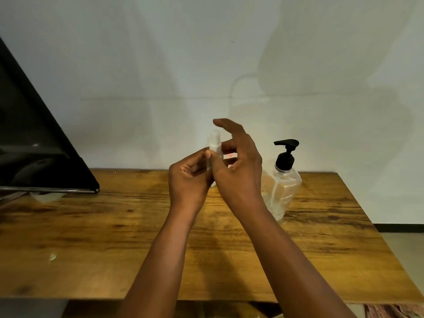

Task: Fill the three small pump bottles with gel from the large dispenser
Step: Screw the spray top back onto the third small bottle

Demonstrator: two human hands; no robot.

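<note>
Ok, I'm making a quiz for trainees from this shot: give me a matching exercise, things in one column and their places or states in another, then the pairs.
Things:
1. small bottle
2. large dispenser
3. black panel
4. left hand

Places or states:
A. leans at the table's left end
B. stands on the table, black pump on top
C. held upright above the table
D. fingers curled round a clear bottle

Pairs: 1-C, 2-B, 3-A, 4-D

Likely a home or office corner: wooden desk [91,237], dark monitor [34,138], plain white wall [160,53].
</note>
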